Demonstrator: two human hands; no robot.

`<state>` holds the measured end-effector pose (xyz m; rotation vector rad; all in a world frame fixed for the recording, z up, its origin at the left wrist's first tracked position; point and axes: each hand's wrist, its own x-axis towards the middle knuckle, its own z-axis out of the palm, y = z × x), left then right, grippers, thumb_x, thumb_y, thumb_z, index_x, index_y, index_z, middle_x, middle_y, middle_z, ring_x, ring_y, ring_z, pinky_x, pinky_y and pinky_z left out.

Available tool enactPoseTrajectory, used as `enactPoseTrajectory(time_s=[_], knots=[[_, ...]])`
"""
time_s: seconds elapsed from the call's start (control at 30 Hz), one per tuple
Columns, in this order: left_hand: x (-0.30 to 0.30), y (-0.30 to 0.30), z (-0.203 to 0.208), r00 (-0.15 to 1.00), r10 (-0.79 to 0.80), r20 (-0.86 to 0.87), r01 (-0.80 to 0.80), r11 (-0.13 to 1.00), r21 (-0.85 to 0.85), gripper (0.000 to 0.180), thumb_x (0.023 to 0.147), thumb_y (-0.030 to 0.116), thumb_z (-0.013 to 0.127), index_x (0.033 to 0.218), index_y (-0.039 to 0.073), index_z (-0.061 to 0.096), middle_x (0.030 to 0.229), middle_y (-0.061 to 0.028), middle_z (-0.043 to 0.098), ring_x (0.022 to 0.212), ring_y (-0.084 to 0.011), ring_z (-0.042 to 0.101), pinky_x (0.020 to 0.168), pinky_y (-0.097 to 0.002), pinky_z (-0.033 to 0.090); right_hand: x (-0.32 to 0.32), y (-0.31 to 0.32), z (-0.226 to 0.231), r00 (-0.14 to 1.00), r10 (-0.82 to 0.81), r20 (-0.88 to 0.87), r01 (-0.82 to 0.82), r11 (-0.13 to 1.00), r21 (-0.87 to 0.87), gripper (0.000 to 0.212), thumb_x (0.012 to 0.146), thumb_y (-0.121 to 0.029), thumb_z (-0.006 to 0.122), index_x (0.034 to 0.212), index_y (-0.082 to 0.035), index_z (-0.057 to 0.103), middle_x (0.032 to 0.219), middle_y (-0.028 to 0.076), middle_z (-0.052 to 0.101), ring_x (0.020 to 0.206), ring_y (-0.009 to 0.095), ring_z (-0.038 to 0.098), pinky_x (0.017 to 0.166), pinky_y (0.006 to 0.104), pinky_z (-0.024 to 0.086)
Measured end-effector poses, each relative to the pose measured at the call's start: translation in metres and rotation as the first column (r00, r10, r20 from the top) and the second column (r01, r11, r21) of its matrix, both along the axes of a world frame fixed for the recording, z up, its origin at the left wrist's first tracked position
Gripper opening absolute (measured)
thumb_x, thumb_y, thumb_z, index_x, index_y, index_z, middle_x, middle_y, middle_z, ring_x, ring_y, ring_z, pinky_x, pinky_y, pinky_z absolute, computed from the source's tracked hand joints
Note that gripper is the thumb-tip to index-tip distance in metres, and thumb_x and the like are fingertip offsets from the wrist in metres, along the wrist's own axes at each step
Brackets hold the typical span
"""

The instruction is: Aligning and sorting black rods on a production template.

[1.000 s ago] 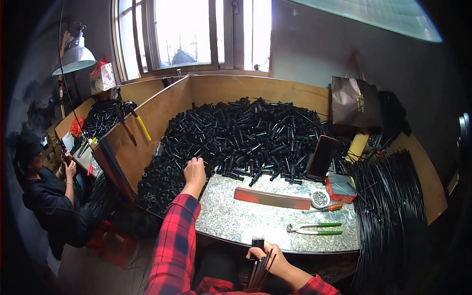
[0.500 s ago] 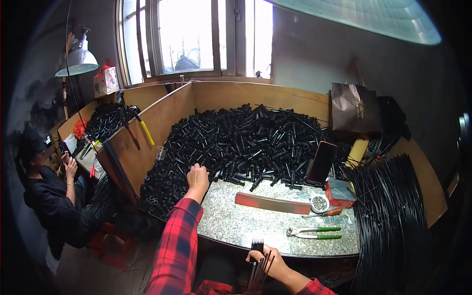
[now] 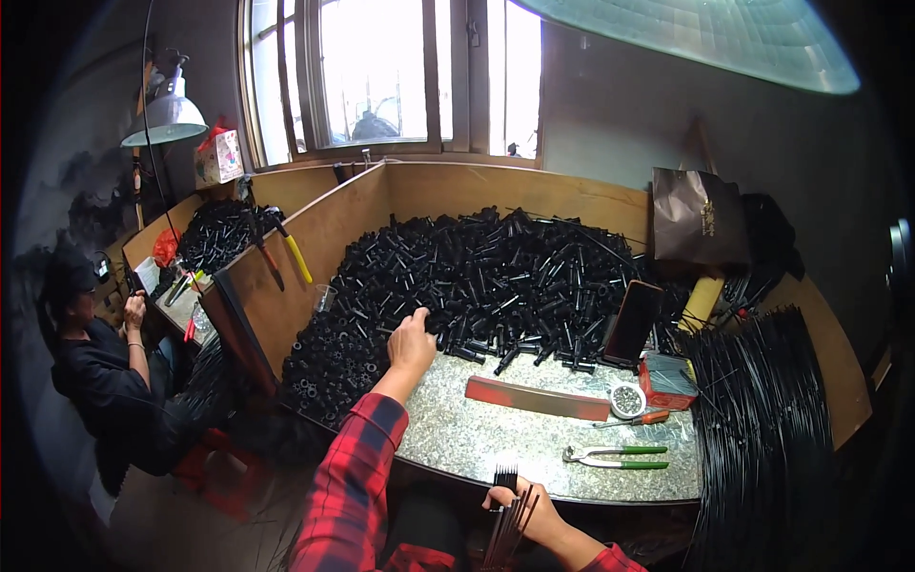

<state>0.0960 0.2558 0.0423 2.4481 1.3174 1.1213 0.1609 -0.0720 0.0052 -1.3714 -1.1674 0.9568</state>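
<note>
My left hand (image 3: pixel 412 345) is at the near edge of a large heap of black tubular parts (image 3: pixel 496 272), beside a pile of short black rings (image 3: pixel 324 372). Its fingers are curled, and whatever they hold is hidden behind the hand. Low in front of the bench, my right hand (image 3: pixel 536 515) grips a bundle of thin black rods (image 3: pixel 505 477). The upper ends stand in a close row above the thumb, while the lower parts spread out below the fist.
On the speckled bench top (image 3: pixel 448 419) lie a red-edged bar (image 3: pixel 536 398), green-handled pincers (image 3: pixel 620 458), a screwdriver (image 3: pixel 653 418) and a white cup (image 3: pixel 626 400). A phone (image 3: pixel 633 322) stands upright. Long black rods (image 3: pixel 762 410) cover the right side. A co-worker (image 3: pixel 100 372) sits left.
My left hand has moved a little right along the heap's near edge, away from the rings. My right hand keeps its hold on the rods. The whole view has shifted slightly.
</note>
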Motion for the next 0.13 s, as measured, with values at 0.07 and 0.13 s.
enactPoseTrajectory(time_s=[0.07, 0.13], knots=[[-0.002, 0.002, 0.003, 0.990, -0.110, 0.086, 0.109, 0.994, 0.011, 0.039, 0.071, 0.005, 0.060, 0.110, 0.010, 0.062, 0.093, -0.0187, 0.063, 0.087, -0.0368, 0.062, 0.078, -0.0442, 0.051, -0.003, -0.001, 0.009, 1.000, -0.007, -0.028, 0.006, 0.999, -0.037, 0.018, 0.096, -0.014, 0.051, 0.091, 0.001, 0.061, 0.077, 0.002, 0.063, 0.072, 0.008, 0.057, 0.066, 0.0241, 0.048], [-0.003, -0.012, 0.012, 0.938, -0.180, 0.295, 0.279, 0.898, -0.341, 0.053, 0.068, 0.013, 0.067, 0.120, 0.012, 0.060, 0.098, -0.0197, 0.063, 0.089, -0.0310, 0.064, 0.082, -0.0392, 0.050, -0.002, 0.000, 0.004, 0.996, 0.003, -0.090, -0.008, 0.998, -0.059, 0.017, 0.095, -0.015, 0.054, 0.092, 0.000, 0.061, 0.077, 0.002, 0.063, 0.072, 0.008, 0.057, 0.066, 0.0243, 0.048]])
